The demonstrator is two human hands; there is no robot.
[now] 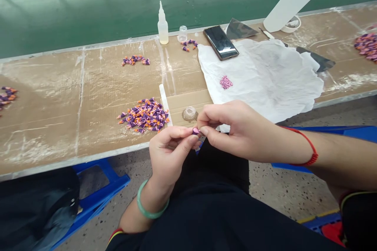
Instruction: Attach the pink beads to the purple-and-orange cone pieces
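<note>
My left hand [172, 151], with a green bangle at its wrist, pinches a small purple-and-pink figurine piece [195, 131] between thumb and forefinger. My right hand [228, 125], wearing a red cord bracelet, meets it there with thumb and forefinger pressed together; what they hold, if anything, is too small to make out. Just beyond my fingers stands a small clear cup [189, 113] on the cardboard. To its left lies a heap of purple, pink and orange figurine pieces [145, 115] beside a white stick [164, 100]. Tiny pink bits [226, 82] are piled on white paper [259, 74].
A dropper bottle [163, 27], a clear cap [182, 33] and a phone [220, 42] stand or lie along the back. Small clusters of pieces [136, 60] sit farther left. A tape roll [291, 24] and a craft knife [267, 33] are at the back right. Blue stools [101, 180] stand below.
</note>
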